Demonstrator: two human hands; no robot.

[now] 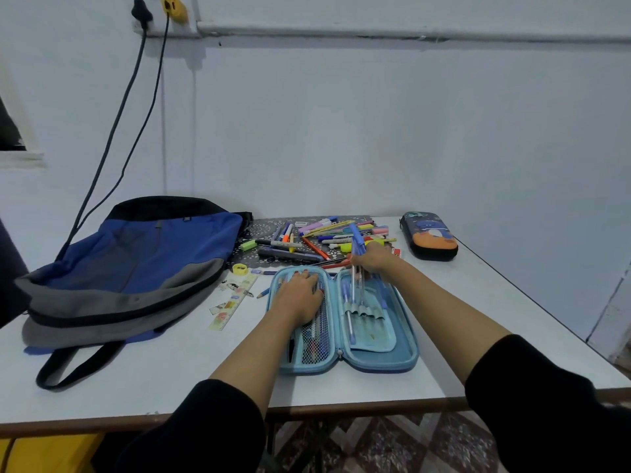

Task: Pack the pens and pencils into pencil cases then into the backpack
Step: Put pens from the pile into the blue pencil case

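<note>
A light blue pencil case (379, 360) lies open flat on the white table. My left hand (298, 295) presses flat on its left mesh half, which holds several pens. My right hand (374, 259) grips a blue-capped clear pen (356, 264), its lower end down among the elastic loops of the right half. Other pens stand in those loops. A pile of pens, pencils and markers (321, 235) lies behind the case. A blue and grey backpack (136, 264) rests at the left. A second, dark pencil case (429, 235) lies zipped at the back right.
A ruler (235, 300), a yellow sharpener (241, 268) and a short pencil (263, 292) lie between backpack and open case. The table (478, 302) has its right edge running diagonally. Two cables (136, 107) hang down the wall to behind the backpack.
</note>
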